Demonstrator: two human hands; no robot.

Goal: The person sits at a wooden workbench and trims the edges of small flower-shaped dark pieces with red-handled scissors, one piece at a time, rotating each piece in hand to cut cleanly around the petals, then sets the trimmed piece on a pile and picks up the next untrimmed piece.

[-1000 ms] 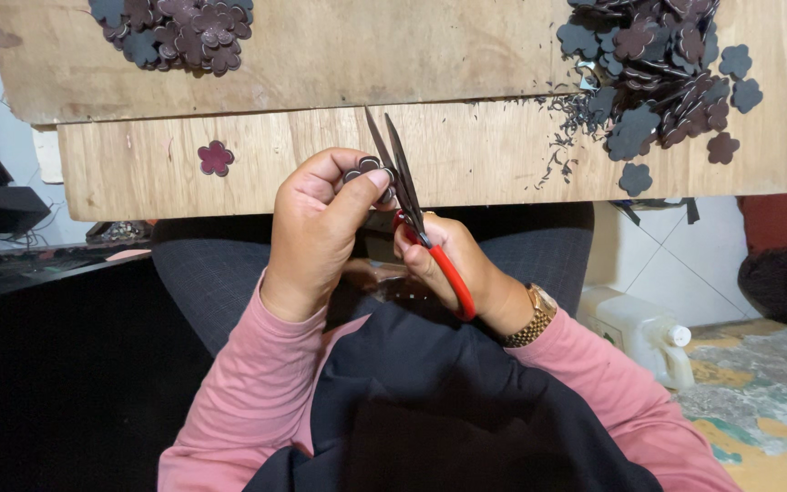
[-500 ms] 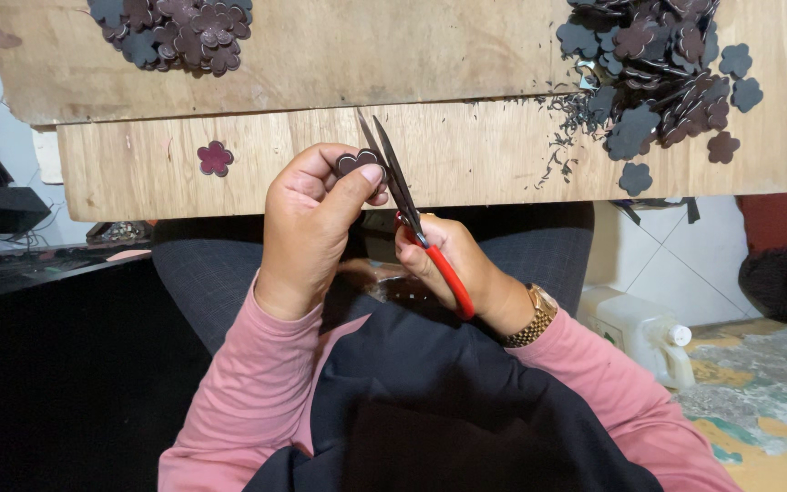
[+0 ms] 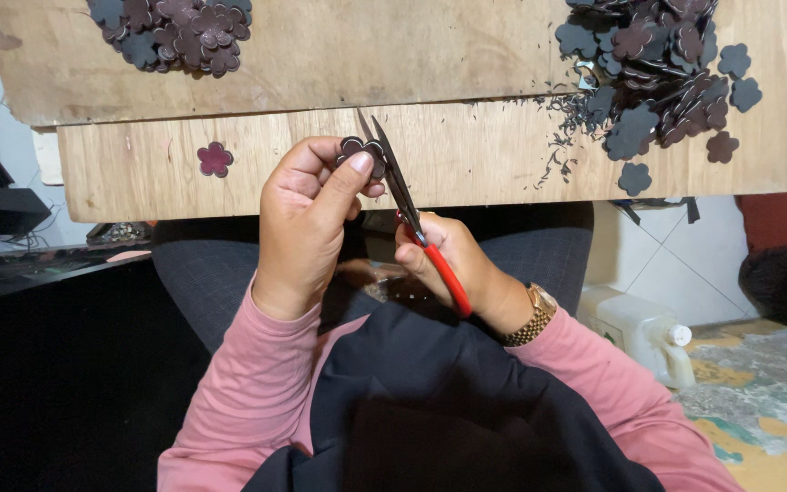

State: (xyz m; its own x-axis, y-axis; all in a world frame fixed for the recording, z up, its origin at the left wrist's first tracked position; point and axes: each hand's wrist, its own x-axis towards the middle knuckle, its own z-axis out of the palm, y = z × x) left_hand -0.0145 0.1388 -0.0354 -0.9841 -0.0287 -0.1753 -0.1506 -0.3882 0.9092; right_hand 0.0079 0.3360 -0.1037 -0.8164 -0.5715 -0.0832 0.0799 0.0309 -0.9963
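Pinched tight between thumb and fingertips, the small dark flower-shaped cutout (image 3: 362,151) sits in the left hand (image 3: 307,223), held up in front of the lower wooden board (image 3: 466,150). From the head view, the right hand (image 3: 462,269) is wrapped around the red handles of the scissors (image 3: 407,205), blades slightly parted and their tips right at the cutout's edge.

That piece looks thin, light and flexible (leather or foam sheet, hard to say which), so it should bend if gripped far from the cut; best held close by the petals, just clear of the blades.

One purple flower (image 3: 215,158) lies alone on the board. Two heaps of cutouts sit on the upper board, one at the left (image 3: 175,32), a bigger pile at the right (image 3: 662,64) with trimmings scattered below. A white plastic bottle (image 3: 639,333) lies on the floor, right.
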